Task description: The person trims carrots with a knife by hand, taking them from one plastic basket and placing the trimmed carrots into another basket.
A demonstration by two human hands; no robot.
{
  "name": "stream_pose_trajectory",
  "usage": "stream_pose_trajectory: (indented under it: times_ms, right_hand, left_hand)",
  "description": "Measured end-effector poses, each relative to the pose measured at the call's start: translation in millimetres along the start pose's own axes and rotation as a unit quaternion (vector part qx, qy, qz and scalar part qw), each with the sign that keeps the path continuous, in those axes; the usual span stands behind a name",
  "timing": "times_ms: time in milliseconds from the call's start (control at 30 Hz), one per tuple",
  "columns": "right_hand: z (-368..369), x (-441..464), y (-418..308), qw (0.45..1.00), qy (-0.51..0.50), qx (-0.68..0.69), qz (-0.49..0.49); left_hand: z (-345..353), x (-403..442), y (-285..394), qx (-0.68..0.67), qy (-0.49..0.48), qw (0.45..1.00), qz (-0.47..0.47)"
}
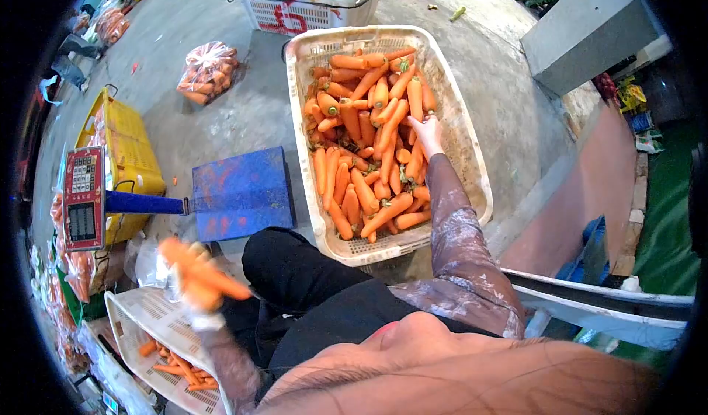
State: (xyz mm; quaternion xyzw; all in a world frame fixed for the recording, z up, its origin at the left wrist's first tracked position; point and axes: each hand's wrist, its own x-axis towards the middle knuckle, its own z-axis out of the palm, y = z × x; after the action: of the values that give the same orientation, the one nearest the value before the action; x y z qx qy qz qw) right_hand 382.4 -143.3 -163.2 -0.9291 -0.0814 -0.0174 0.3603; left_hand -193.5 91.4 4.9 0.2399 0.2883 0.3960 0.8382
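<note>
My left hand [199, 313], smeared by motion, is closed around a few carrots [198, 267] above a white crate [122, 325] at the lower left. Out in front, my right hand [428, 133] reaches into a large white crate [478, 166] heaped with carrots [359, 124]. Its thumb and fingers close on a carrot [415, 99] near the right side of the heap. Several thinner carrots [184, 371] lie inside the lower-left crate.
A blue scale platform [240, 190] with a red display [82, 197] stands left of the large crate. Beyond are a bag of carrots [209, 70], a yellow crate [131, 146] and another full white crate [306, 9]. A grey pillar [582, 35] rises at the right.
</note>
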Motion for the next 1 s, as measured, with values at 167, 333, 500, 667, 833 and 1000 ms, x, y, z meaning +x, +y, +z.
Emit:
stream_pose_trajectory:
  times_ms: [167,333,500,667,833,1000]
  right_hand:
    - [12.7,3.7,-14.4,0.984,-0.112,0.109,0.088]
    - [-27.4,-66.5,-59.1,0.840,-0.206,0.473,0.166]
    - [-76.4,-174.0,-102.3,0.882,-0.235,0.409,0.012]
    - [-92.4,-222.4,-101.1,0.909,-0.230,0.286,-0.198]
    - [-133.6,-205.5,-117.1,0.946,-0.107,-0.006,-0.306]
    - [-123.3,-194.3,-133.7,0.922,-0.123,-0.077,-0.358]
  left_hand:
    - [-171.3,-38.6,109.7,0.241,0.387,0.869,0.191]
    - [-155.1,-12.3,118.8,0.373,0.347,0.825,0.246]
    - [88.8,49.8,-11.1,0.297,-0.077,0.949,0.070]
    - [151.9,73.2,-204.9,0.310,-0.196,0.901,-0.234]
    - [153.6,77.2,-208.6,0.525,-0.260,0.810,0.038]
    - [164.5,54.8,-175.0,0.663,-0.238,0.707,0.058]
